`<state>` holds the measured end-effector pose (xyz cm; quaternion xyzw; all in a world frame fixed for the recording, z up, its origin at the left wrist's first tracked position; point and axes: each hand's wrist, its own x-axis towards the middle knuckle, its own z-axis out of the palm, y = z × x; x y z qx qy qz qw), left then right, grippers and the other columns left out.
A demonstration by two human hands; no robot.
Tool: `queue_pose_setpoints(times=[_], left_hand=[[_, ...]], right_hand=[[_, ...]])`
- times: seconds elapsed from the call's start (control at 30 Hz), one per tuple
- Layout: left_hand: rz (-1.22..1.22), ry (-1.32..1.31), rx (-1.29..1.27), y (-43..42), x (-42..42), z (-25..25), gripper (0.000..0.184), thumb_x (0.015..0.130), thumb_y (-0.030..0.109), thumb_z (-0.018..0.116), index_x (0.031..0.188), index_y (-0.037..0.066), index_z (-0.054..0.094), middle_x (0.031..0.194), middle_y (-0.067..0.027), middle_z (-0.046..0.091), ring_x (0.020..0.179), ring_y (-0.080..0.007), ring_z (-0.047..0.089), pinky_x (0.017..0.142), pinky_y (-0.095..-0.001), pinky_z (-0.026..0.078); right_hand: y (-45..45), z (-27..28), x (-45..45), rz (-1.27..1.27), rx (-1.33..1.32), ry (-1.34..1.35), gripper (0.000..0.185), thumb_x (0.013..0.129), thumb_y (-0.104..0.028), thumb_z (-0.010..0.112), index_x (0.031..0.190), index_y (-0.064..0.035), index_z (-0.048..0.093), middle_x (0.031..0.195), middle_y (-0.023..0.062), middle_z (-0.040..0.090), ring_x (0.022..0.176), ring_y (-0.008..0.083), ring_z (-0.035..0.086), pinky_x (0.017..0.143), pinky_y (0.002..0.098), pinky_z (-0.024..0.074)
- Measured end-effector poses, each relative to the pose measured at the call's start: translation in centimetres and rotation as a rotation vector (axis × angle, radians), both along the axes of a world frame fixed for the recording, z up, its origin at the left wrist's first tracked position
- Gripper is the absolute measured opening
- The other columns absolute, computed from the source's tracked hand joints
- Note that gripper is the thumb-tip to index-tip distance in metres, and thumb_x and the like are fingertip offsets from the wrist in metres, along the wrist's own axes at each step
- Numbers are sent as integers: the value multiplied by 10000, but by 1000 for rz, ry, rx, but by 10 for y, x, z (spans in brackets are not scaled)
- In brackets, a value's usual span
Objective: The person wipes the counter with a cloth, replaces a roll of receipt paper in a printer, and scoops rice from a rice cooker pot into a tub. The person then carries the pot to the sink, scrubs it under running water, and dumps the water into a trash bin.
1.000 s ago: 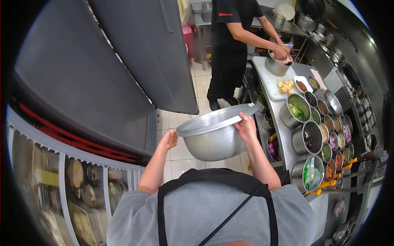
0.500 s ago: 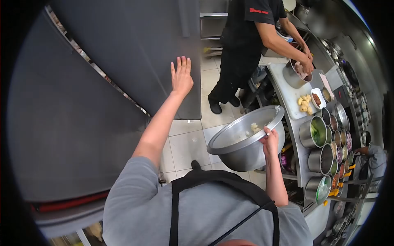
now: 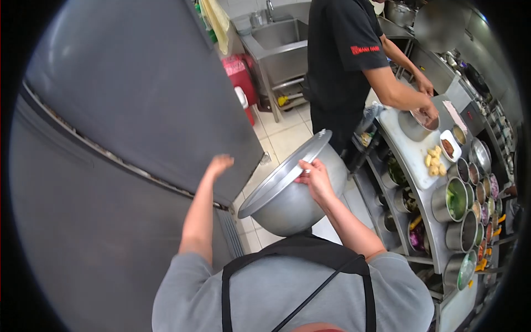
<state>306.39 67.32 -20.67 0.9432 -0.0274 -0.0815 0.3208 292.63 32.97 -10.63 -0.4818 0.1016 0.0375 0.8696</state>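
My right hand [image 3: 316,181] grips the rim of a large metal mixing bowl [image 3: 296,207], thumb over the edge. The bowl hangs tilted in front of my apron, and its contents are hidden from this angle. In front of the grey refrigerator door [image 3: 149,94] is my left hand [image 3: 221,164], slightly blurred, with nothing visible in it. Its fingers look loosely extended and point right; whether they touch the door is unclear.
At right, a counter carries a white cutting board [image 3: 395,124], peeled potato-like pieces [image 3: 435,161] and several metal pots [image 3: 449,199]. A co-worker [image 3: 345,66] reaches into a pot [image 3: 418,126]. Behind stand a sink [image 3: 279,36] and a red bin [image 3: 240,77].
The refrigerator door has swung toward the closed position. My left hand has come off its flat placement on the door and dropped lower. The bowl has moved left and tipped, hiding its inside.
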Motion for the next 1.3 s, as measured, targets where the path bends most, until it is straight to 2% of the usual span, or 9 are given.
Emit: queue_pose_setpoints(times=[0.07, 0.1, 0.2, 0.27, 0.37, 0.73, 1.03, 1.2, 1.3], left_hand=[[429, 415, -338, 25, -48, -12, 528, 721, 492, 603, 1006, 47, 586, 698, -34, 536, 586, -159, 474, 458, -332, 378], [535, 536, -417, 51, -59, -41, 563, 711, 552, 591, 970, 51, 590, 714, -63, 505, 547, -175, 429, 466, -339, 347], [705, 749, -838, 75, -102, -89, 819, 616, 789, 414, 951, 55, 556, 874, -143, 567, 727, -255, 540, 640, -390, 433], [631, 835, -1242, 77, -106, -103, 897, 616, 811, 348, 1081, 63, 515, 1095, -158, 502, 959, -315, 487, 833, -474, 365], [637, 499, -1780, 28, -75, -40, 702, 729, 680, 368, 1148, 129, 486, 1165, -105, 465, 1054, -295, 409, 872, -509, 299], [491, 192, -1698, 129, 181, 47, 490, 737, 296, 504, 1114, -16, 469, 1073, -157, 544, 983, -303, 514, 871, -435, 401], [203, 177, -1616, 40, 414, 145, 404, 752, 210, 526, 1048, -63, 490, 999, -176, 571, 921, -281, 556, 843, -362, 443], [105, 297, -1580, -24, 511, 173, 402, 751, 195, 531, 1060, -59, 487, 991, -168, 579, 882, -272, 576, 818, -361, 459], [56, 389, -1591, -48, 566, 158, 397, 736, 168, 552, 1070, -34, 478, 1000, -140, 567, 904, -254, 558, 838, -356, 438]], right_hand=[[23, 13, 34, 110, 11, -50, 160, 815, -133, 513, 907, -7, 479, 780, 81, 556, 628, 152, 570, 536, 270, 506], [34, 19, 51, 113, 14, -57, 160, 815, -133, 513, 907, -7, 479, 780, 81, 556, 628, 152, 570, 536, 270, 506], [68, 49, 101, 232, 51, -105, 151, 817, -126, 489, 897, 0, 468, 787, 90, 560, 641, 163, 577, 538, 272, 506], [89, 61, 137, 324, 59, -159, 124, 791, -103, 485, 868, -10, 462, 780, 86, 557, 642, 165, 577, 551, 274, 506], [123, 79, 191, 442, 95, -221, 116, 758, -87, 481, 849, -18, 458, 765, 79, 552, 645, 166, 578, 567, 283, 505], [130, 140, 353, 178, 84, -328, 217, 825, -232, 534, 936, -46, 519, 828, 47, 585, 695, 108, 579, 574, 242, 477], [29, 133, 486, -390, 22, -407, 275, 817, -219, 548, 989, -7, 510, 882, 55, 566, 790, 119, 549, 726, 248, 443], [-19, 146, 539, -592, 128, -413, 205, 820, -164, 541, 962, -18, 515, 785, 25, 563, 649, 90, 538, 587, 210, 437], [-50, 144, 577, -569, 26, -470, 144, 819, -208, 554, 848, -72, 518, 601, -48, 482, 440, 24, 407, 374, 172, 276]])
